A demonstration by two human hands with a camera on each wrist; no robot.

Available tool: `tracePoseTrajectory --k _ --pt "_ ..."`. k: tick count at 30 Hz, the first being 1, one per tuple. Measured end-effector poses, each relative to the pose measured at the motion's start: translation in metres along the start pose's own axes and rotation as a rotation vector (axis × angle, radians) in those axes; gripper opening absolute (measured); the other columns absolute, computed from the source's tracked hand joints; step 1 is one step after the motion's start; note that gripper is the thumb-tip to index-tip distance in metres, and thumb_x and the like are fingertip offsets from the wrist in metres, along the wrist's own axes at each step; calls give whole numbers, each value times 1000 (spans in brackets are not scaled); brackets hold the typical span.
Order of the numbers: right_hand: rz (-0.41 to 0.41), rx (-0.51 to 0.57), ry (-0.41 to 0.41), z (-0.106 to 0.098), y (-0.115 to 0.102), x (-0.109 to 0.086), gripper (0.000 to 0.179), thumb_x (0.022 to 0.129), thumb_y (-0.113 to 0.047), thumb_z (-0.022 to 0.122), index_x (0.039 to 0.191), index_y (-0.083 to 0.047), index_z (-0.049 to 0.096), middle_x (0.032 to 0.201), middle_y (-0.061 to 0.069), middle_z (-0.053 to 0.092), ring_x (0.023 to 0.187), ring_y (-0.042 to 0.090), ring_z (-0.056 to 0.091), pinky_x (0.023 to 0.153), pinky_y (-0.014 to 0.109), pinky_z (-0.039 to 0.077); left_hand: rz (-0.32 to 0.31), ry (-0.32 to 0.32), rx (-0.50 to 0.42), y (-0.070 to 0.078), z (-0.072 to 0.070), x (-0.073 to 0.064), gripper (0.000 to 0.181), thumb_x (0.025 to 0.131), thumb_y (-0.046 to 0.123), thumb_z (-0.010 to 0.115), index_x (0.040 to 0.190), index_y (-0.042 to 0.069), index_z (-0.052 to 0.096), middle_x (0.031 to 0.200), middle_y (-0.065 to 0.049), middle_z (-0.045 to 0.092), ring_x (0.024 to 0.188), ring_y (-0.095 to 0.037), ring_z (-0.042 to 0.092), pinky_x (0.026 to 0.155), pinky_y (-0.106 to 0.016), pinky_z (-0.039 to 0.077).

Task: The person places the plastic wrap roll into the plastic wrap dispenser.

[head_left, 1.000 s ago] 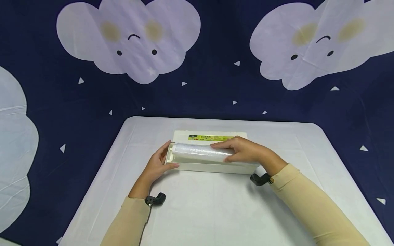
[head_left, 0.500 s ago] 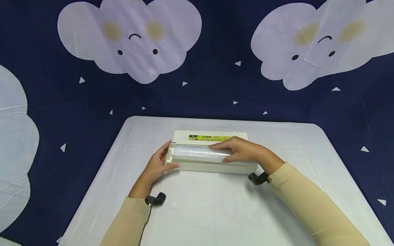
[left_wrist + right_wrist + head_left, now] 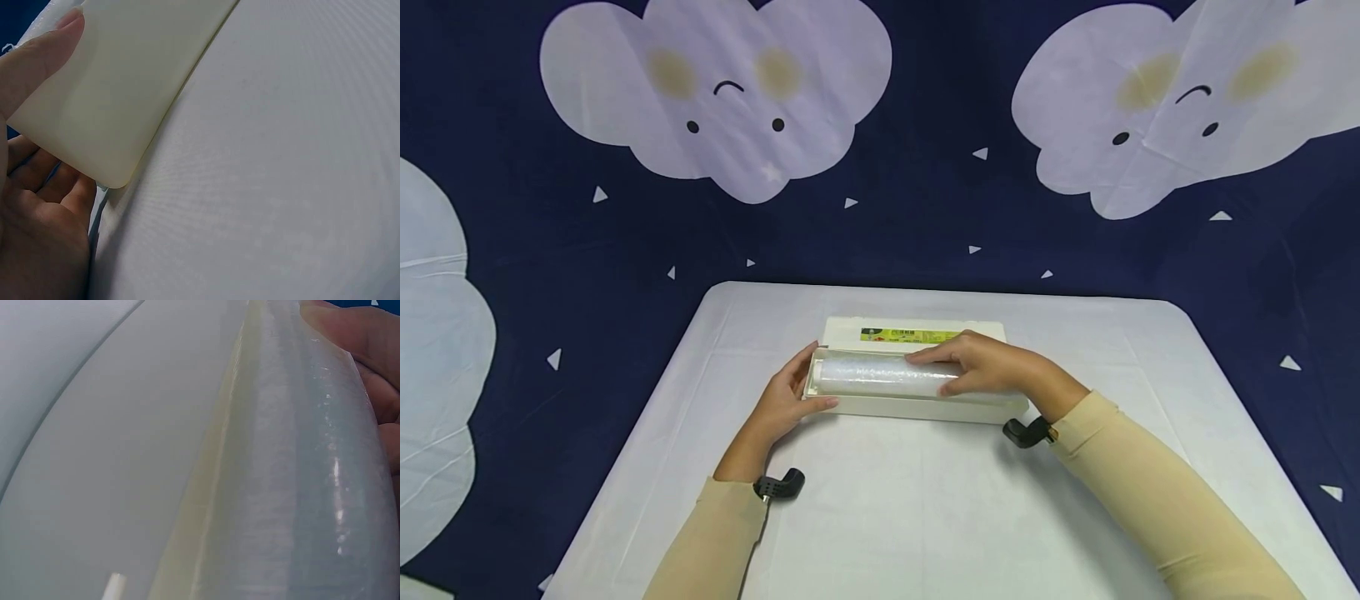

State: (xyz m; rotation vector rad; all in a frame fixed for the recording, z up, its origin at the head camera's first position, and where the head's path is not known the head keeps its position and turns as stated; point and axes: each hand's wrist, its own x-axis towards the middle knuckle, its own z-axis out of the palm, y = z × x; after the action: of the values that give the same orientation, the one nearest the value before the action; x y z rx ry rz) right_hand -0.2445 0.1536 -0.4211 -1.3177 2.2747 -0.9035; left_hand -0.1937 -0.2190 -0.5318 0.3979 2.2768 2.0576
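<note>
Where the head view is nearest, both arms are covered by beige sleeves (image 3: 1172, 500), and a black device (image 3: 781, 485) is worn at each wrist, just beyond the cuff. Beneath them a white table (image 3: 880, 508) is spread with shadows from the arms. Farther in, a long, pale box (image 3: 917, 407) is set crosswise on it. The box's left end is gripped by the left hand (image 3: 781, 407): its thumb (image 3: 820, 404) is laid along the front wall, while its other fingers are curled at the end of the box, as is seen from the left wrist. Inside the box, lengthwise, a shiny, translucent roll (image 3: 880, 374) is held by the right hand (image 3: 1000, 367), pinched between the thumb on the near side and the fingers on the far side. The roll's right end is covered by that hand, and whether its underside is touching the box floor cannot be told. Behind the roll, the box's lid (image 3: 917, 324) is folded open, and a yellow-green label (image 3: 906, 336) is carried on it; its lettering is too small to be read. Beyond the table, a dark blue backdrop (image 3: 917, 200) is patterned with upside-down smiling clouds (image 3: 722, 150) and small white triangles (image 3: 599, 194).
</note>
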Motion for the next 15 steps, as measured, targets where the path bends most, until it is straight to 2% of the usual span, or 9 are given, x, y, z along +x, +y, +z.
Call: tracePoseTrajectory --k 9,15 --pt "-5 -9 -17 1 -1 5 66 88 -4 86 149 -11 62 149 -1 57 135 16 55 107 37 51 -1 4 13 0 1 0 108 78 0 94 165 4 31 160 -16 43 148 -29 39 117 -24 34" --pt "2 -6 -20 2 0 7 66 88 -4 86 149 -11 62 149 -1 57 135 16 54 109 38 50 5 3 13 0 1 0 107 78 1 94 165 4 31 159 -14 45 147 -27 41 117 -24 34"
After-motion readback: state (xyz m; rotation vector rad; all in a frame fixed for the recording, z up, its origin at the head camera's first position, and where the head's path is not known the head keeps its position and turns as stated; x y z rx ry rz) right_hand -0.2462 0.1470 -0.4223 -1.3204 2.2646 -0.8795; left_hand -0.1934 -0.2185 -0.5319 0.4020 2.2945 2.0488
